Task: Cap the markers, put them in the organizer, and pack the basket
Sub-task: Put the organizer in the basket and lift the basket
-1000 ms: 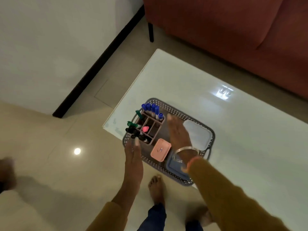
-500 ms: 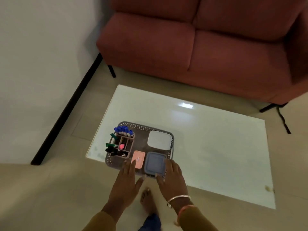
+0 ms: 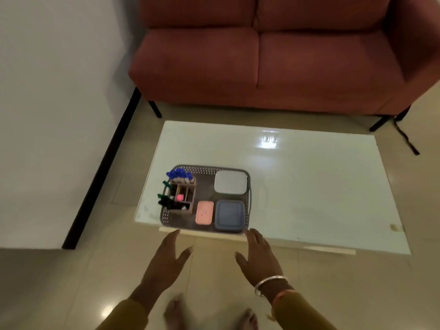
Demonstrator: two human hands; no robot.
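Note:
A grey perforated basket point(image 3: 207, 169) sits on the near left corner of the white table point(image 3: 297, 186). Inside it, a brown organizer point(image 3: 192, 198) at the left holds capped markers point(image 3: 177, 174), blue at the back, green and black at the left. Beside it lie a pink case point(image 3: 204, 212), a blue-lidded box point(image 3: 229, 215) and a white-lidded box point(image 3: 230, 182). My left hand point(image 3: 166, 263) and my right hand point(image 3: 258, 256) hover with spread fingers just short of the table's near edge, holding nothing and apart from the basket.
A red sofa point(image 3: 273, 55) stands behind the table. A white wall with a black skirting point(image 3: 104, 163) runs along the left. Tiled floor lies all round, and my bare feet point(image 3: 176, 313) show below the hands.
My hands have left the basket and drawn back off the table toward me. The view has pulled away, and the whole table and sofa now show.

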